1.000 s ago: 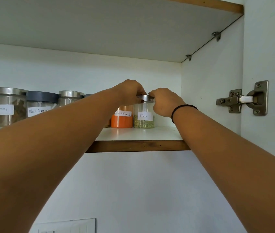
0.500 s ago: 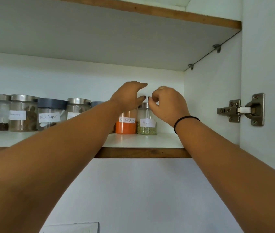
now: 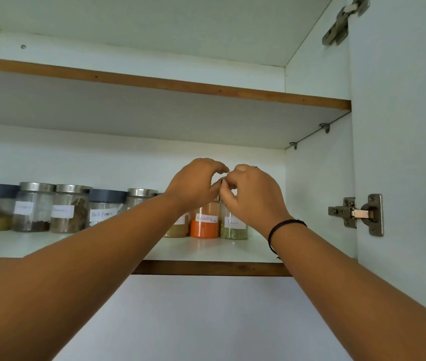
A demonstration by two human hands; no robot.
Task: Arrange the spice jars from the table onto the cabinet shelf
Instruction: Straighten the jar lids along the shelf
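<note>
Several labelled glass spice jars stand in a row on the white cabinet shelf [image 3: 206,250]. At the right end are an orange powder jar [image 3: 204,225] and a fennel jar [image 3: 234,229] holding green seeds. My left hand [image 3: 193,183] hovers in front of the orange jar's top with its fingers loosely curved and nothing in them. My right hand [image 3: 253,199], a black band at its wrist, is loosely curled in front of the fennel jar's lid, which it hides. The fingertips of the two hands nearly meet.
Further left stand a grey-lidded black pepper jar [image 3: 103,209] and steel-lidded jars [image 3: 33,207]. Bare shelf lies right of the fennel jar up to the cabinet side wall [image 3: 318,191]. A metal hinge [image 3: 357,213] joins the open door [image 3: 402,152]. Another shelf [image 3: 154,84] sits above.
Both hands have come off the lids of the orange and fennel jars and drawn back a little. The view has tilted up, showing the upper shelf and a second hinge.
</note>
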